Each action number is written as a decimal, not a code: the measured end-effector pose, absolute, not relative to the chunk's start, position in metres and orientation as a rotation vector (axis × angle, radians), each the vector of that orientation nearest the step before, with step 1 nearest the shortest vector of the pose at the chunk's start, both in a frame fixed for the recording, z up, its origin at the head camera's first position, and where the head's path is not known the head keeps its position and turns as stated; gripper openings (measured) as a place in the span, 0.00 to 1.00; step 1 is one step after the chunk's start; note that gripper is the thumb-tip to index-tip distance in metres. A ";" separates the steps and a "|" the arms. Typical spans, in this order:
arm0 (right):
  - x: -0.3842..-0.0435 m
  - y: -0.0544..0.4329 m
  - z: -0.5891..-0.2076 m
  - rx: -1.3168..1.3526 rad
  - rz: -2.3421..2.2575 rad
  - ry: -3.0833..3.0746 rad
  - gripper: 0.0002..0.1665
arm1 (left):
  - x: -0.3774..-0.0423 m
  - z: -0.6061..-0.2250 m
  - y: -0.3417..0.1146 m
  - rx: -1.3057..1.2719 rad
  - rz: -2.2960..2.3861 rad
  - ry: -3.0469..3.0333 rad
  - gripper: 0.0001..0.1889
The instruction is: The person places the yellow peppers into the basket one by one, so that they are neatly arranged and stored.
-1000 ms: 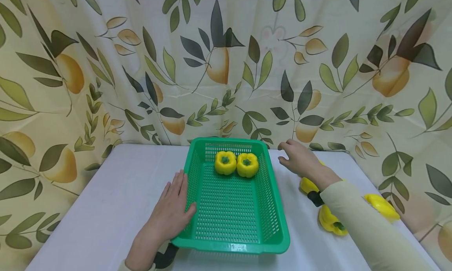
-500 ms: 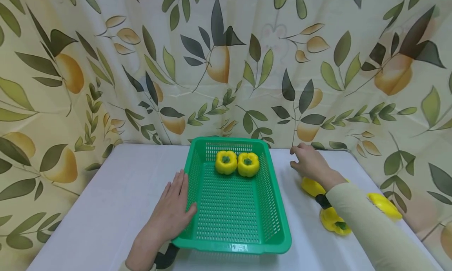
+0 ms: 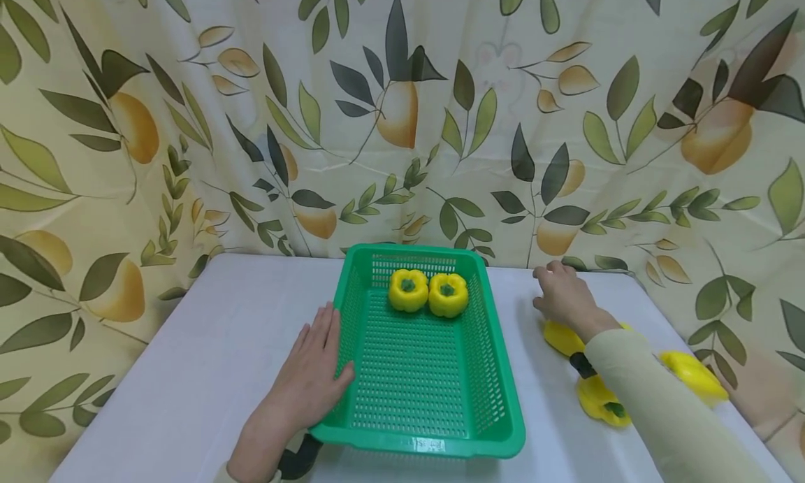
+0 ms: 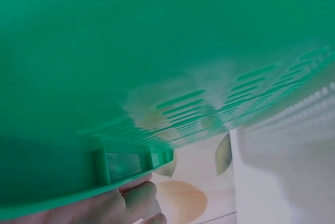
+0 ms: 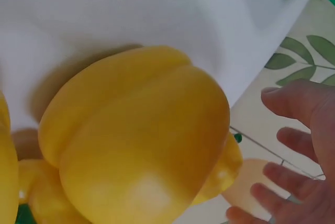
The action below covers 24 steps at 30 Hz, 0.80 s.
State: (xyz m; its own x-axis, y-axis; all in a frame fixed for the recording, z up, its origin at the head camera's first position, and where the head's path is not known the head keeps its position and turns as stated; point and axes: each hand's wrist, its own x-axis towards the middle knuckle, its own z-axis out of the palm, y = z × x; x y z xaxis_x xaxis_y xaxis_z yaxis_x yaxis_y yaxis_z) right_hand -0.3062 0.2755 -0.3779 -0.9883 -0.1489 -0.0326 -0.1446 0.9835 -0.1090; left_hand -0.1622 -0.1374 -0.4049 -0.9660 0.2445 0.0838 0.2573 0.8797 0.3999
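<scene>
Two yellow bell peppers, one on the left (image 3: 407, 291) and one on the right (image 3: 448, 296), sit stem up at the far end of a green plastic basket (image 3: 434, 446). My left hand (image 3: 308, 378) lies flat with straight fingers along the basket's left rim, thumb over the inside. To the right of the basket, my right hand (image 3: 566, 300) hovers by a yellow bell pepper (image 3: 562, 338), which its wrist partly covers. The right wrist view shows a big pepper (image 5: 141, 140) beside this hand's spread, loosely bent fingers, with a gap between them.
Nearer on the right lies another yellow pepper (image 3: 602, 401), stem toward me, and one more (image 3: 694, 377) beyond my right sleeve (image 3: 666, 406). A white-covered table (image 3: 189, 343) carries everything. Behind it hangs a leaf-and-fruit patterned curtain (image 3: 402, 175).
My right hand has moved right, away from the basket and toward the loose peppers. My left hand keeps its place on the rim; the view has shifted slightly.
</scene>
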 end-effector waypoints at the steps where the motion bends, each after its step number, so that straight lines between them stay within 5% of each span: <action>1: -0.306 0.276 -0.379 -0.214 -0.168 3.084 0.33 | -0.162 -0.405 -0.137 -0.405 -0.646 -3.018 0.42; 24: -0.312 0.294 -0.393 -0.089 -0.067 3.030 0.35 | -0.163 -0.405 -0.135 -0.396 -0.666 -2.971 0.41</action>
